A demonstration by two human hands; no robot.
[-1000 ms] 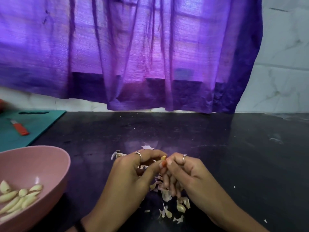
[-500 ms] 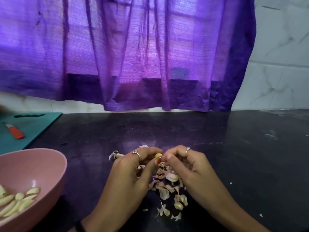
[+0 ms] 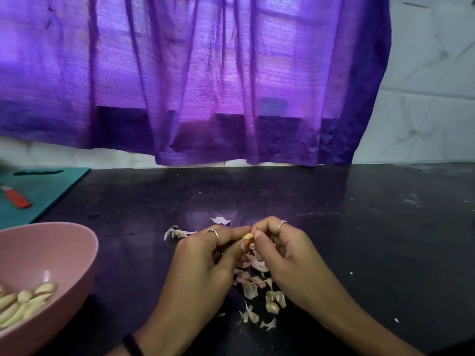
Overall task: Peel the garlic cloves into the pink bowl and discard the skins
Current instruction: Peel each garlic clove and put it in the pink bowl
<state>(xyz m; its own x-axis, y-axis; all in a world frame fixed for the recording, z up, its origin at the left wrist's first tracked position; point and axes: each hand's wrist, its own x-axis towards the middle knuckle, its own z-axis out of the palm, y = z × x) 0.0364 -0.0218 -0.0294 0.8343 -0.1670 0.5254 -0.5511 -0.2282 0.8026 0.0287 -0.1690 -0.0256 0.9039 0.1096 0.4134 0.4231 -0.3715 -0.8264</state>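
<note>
We pinch one garlic clove (image 3: 248, 236) between left hand (image 3: 205, 263) and right hand (image 3: 285, 255), loose skins (image 3: 259, 286) directly beneath the grip.

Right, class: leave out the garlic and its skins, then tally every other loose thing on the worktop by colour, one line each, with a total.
Pink: 1, the pink bowl
Teal: 1, the cutting board
Orange: 1, the knife handle lying on the board
Total: 3
</note>
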